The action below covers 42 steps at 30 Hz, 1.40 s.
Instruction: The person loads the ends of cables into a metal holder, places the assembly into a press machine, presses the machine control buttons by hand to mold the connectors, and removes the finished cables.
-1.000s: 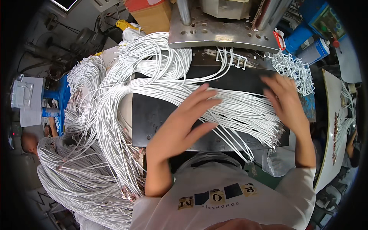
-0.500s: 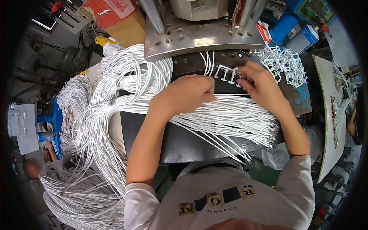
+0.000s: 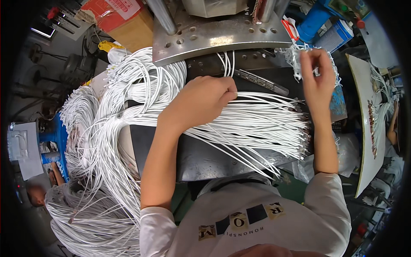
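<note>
Head view: left hand (image 3: pixel 201 102) curls over smooth white cables (image 3: pixel 261 124) fanned across the black tabletop (image 3: pixel 205 165); right hand (image 3: pixel 317 70), fingers bent, is at heaped angular white plastic pieces (image 3: pixel 295 59). I cannot tell whether either grip holds anything.

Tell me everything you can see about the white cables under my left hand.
The white cables look smooth and plastic-coated, with metallic-looking tips at their right ends. They are gathered at the left, fan out rightward across the black work surface, and pass beneath your left hand; a few stray toward the near edge.
</note>
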Motion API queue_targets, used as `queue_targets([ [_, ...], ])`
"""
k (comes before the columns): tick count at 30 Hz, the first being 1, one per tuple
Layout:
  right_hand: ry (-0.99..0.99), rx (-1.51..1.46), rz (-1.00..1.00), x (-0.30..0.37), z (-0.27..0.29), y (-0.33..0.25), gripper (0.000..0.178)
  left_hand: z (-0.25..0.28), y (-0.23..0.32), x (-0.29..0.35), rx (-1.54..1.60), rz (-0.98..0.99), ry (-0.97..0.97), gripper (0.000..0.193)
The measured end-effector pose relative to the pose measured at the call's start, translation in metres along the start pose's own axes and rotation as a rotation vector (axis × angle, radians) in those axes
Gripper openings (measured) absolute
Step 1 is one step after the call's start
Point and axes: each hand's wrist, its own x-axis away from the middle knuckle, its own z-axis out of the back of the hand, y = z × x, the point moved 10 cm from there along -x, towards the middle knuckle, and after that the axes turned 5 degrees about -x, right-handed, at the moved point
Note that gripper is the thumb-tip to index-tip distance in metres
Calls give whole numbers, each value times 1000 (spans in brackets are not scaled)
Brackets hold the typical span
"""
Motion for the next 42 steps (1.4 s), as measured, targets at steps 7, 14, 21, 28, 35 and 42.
queue_targets([
  [7, 79, 438, 269, 0, 13, -22, 24, -1, 19, 3, 52, -35, 87, 18],
  [14, -257, -329, -415, 11, -16, 56, 17, -64, 84, -5, 768, -298, -386, 19],
  [21, -705, -605, -480, 31, -64, 23, 33, -110, 107, -9, 1405, -29, -564, 14],
  [28, -550, -860, -486, 32, -67, -3, 47, -78, 22, -20, 1263, 296, -161, 14],
  [35, -669, -685, -396, 37, -70, -4, 33, -74, 14, -20, 1213, 322, -70, 18],
  [42, -601, 239, 120, 42, -64, -13, 23, -76, 16, -21, 1089, 310, -109, 24],
])
